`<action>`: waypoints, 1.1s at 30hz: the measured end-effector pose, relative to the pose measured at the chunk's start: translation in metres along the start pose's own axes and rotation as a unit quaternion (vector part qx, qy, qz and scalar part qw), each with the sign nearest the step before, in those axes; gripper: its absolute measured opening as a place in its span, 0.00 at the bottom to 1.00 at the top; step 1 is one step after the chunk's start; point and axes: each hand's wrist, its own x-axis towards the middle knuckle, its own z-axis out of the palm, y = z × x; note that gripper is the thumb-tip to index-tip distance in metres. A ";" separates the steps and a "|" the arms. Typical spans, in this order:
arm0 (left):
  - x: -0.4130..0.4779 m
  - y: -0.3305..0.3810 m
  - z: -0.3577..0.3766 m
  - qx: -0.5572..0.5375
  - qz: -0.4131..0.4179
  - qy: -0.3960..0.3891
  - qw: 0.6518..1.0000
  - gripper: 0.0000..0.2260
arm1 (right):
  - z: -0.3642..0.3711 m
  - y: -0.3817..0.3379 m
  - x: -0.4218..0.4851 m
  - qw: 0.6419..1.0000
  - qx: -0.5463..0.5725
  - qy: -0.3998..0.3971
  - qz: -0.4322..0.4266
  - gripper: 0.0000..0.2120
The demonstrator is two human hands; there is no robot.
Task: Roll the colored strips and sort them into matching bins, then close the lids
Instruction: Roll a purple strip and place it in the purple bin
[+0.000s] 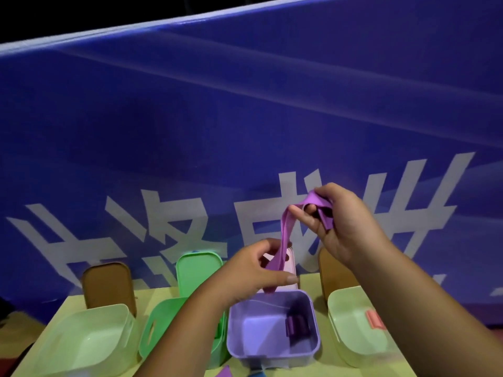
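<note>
Purple strip (283,235) stretched above purple bin (272,325), pinched by left hand (255,270) and right hand (340,221). Green bin (160,325) half hidden behind forearm; bench (152,292) mostly covered.

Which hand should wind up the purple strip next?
Probably the right hand: the soft purple strip already loops around its fingers up top. The left hand pinches the lower end over the open lilac plastic bin, suited to feeding and tensioning.
</note>
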 end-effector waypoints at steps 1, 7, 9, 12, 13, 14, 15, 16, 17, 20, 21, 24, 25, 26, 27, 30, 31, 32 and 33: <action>0.001 -0.002 -0.003 -0.003 0.001 0.003 1.000 0.25 | -0.001 -0.001 0.000 1.000 -0.004 0.000 0.001 0.09; -0.001 -0.005 -0.009 -0.040 0.013 0.056 0.998 0.15 | -0.001 -0.004 0.001 1.000 -0.015 -0.008 0.006 0.09; -0.002 -0.004 -0.011 -0.036 0.008 0.073 0.997 0.12 | 0.000 -0.004 0.002 1.000 -0.023 -0.013 0.009 0.10; -0.005 -0.002 -0.015 -0.019 -0.004 0.094 0.995 0.08 | 0.004 -0.006 0.003 0.999 -0.023 -0.026 0.012 0.10; -0.004 -0.001 -0.017 -0.014 -0.007 0.106 0.994 0.08 | 0.005 -0.006 0.003 0.999 -0.023 -0.029 0.013 0.10; -0.003 -0.001 -0.019 -0.009 -0.008 0.121 0.993 0.08 | 0.006 -0.007 0.004 0.999 -0.024 -0.033 0.014 0.09; -0.002 0.000 -0.021 -0.007 -0.009 0.138 0.990 0.08 | 0.008 -0.007 0.004 0.999 -0.023 -0.037 0.015 0.09; 0.000 0.002 -0.022 -0.005 -0.009 0.154 0.988 0.09 | 0.009 -0.008 0.005 0.999 -0.022 -0.041 0.016 0.08; 0.001 0.004 -0.024 -0.005 -0.011 0.169 0.986 0.09 | 0.009 -0.008 0.005 0.999 -0.020 -0.046 0.019 0.08; 0.004 0.010 -0.029 0.004 -0.006 0.207 0.978 0.11 | 0.009 -0.008 0.009 0.998 -0.022 -0.055 0.025 0.09; 0.004 0.014 -0.030 0.004 -0.002 0.220 0.976 0.11 | 0.009 -0.007 0.011 0.998 -0.027 -0.057 0.026 0.10; 0.006 0.024 -0.033 -0.012 0.019 0.262 0.965 0.11 | 0.010 -0.005 0.014 0.996 -0.062 -0.059 0.026 0.10; 0.007 0.027 -0.034 -0.019 0.025 0.278 0.960 0.10 | 0.009 -0.005 0.015 0.995 -0.080 -0.060 0.025 0.10; 0.008 0.031 -0.034 -0.021 0.034 0.291 0.956 0.11 | 0.008 -0.004 0.016 0.992 -0.107 -0.062 0.022 0.09; 0.010 0.034 -0.035 -0.018 0.045 0.305 0.951 0.11 | 0.007 -0.005 0.016 0.986 -0.153 -0.065 0.016 0.09; 0.014 0.047 -0.039 -0.007 0.090 0.326 0.941 0.11 | 0.003 -0.005 0.019 0.884 -0.456 -0.091 -0.041 0.10; 0.014 0.052 -0.041 -0.007 0.108 0.323 0.940 0.11 | 0.003 -0.005 0.019 0.830 -0.546 -0.100 -0.060 0.11; 0.015 0.056 -0.042 -0.002 0.121 0.315 0.941 0.11 | 0.003 -0.004 0.020 0.790 -0.599 -0.106 -0.077 0.11; 0.016 0.059 -0.043 0.015 0.129 0.308 0.942 0.10 | 0.005 -0.003 0.020 0.775 -0.614 -0.112 -0.096 0.10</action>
